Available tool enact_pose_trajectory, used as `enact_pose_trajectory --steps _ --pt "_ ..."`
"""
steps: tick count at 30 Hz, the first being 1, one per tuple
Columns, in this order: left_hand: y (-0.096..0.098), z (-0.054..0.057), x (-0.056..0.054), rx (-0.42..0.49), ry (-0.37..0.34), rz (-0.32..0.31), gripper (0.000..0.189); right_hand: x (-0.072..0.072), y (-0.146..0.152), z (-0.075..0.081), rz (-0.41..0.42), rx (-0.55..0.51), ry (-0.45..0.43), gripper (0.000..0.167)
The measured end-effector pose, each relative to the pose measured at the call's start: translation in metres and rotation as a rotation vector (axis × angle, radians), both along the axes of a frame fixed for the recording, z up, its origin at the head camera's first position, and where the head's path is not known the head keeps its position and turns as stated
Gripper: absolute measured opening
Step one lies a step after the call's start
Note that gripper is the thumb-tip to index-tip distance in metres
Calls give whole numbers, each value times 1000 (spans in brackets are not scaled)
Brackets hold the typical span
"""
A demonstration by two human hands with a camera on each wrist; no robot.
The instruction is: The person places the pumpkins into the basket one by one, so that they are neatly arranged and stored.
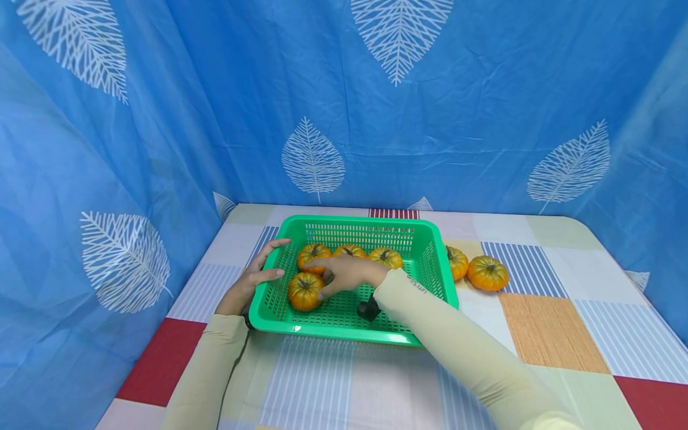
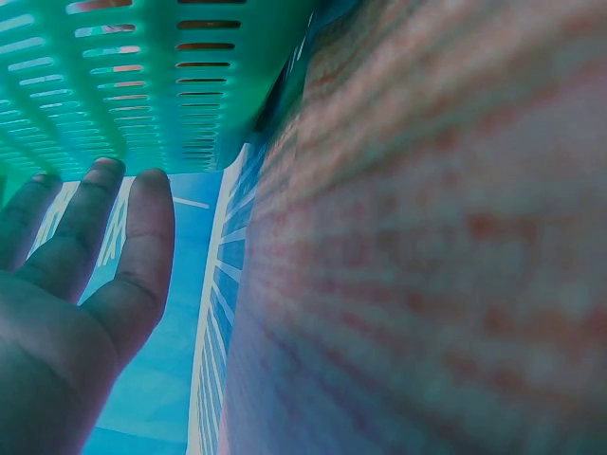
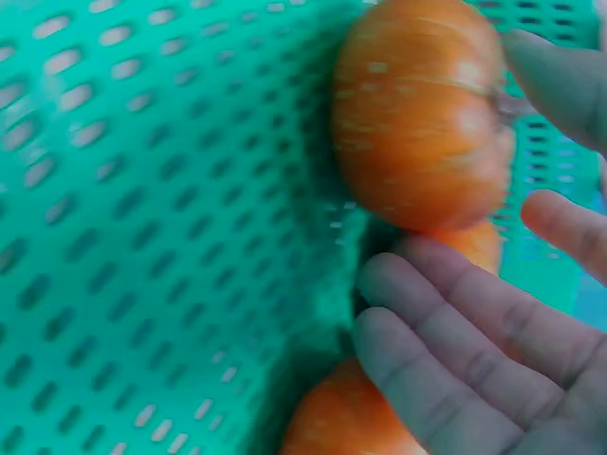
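Note:
A green plastic basket (image 1: pixel 344 330) holds several small orange pumpkins. My left hand (image 1: pixel 248 285) is at its left side, thumb and index finger by the rim; in the left wrist view, straight fingers (image 2: pixel 152 227) touch the basket's outer wall. Over the basket's left half hangs my right hand (image 1: pixel 349 272), its thumb beside the front-left pumpkin (image 1: pixel 304 292). The right wrist view has that hand's fingers (image 3: pixel 455 332) loosely extended, apart from the large pumpkin (image 3: pixel 417 114) and above another pumpkin (image 3: pixel 351 417). Behind the hand sit a back-left pumpkin (image 1: pixel 312 252) and a back-right pumpkin (image 1: pixel 387 257).
Two more pumpkins lie on the table right of the basket: one against its wall (image 1: pixel 457 263), the other pumpkin (image 1: pixel 488 273) beside that. A patchwork-patterned cloth (image 1: pixel 553 331) covers the table. Blue curtains (image 1: pixel 215 89) with white leaves close off the back and sides.

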State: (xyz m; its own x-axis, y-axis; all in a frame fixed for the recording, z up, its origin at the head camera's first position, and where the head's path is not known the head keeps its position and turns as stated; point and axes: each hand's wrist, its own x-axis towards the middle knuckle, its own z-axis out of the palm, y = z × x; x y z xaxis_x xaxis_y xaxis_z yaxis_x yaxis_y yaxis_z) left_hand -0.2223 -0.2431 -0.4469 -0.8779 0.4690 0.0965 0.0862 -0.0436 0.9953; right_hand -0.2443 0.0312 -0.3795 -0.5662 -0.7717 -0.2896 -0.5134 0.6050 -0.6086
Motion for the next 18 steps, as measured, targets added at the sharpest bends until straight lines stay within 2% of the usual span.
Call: enact_pose_trajectory --steps 9,14,18 --pt "0 -1 -2 -9 6 9 72 -2 12 16 -30 -11 -39 69" --pt "1 0 -1 -21 -10 29 74 -6 23 23 -42 -103 -90 66" --pt "0 -1 -1 1 -14 14 73 -6 28 27 -30 -186 -134 66"
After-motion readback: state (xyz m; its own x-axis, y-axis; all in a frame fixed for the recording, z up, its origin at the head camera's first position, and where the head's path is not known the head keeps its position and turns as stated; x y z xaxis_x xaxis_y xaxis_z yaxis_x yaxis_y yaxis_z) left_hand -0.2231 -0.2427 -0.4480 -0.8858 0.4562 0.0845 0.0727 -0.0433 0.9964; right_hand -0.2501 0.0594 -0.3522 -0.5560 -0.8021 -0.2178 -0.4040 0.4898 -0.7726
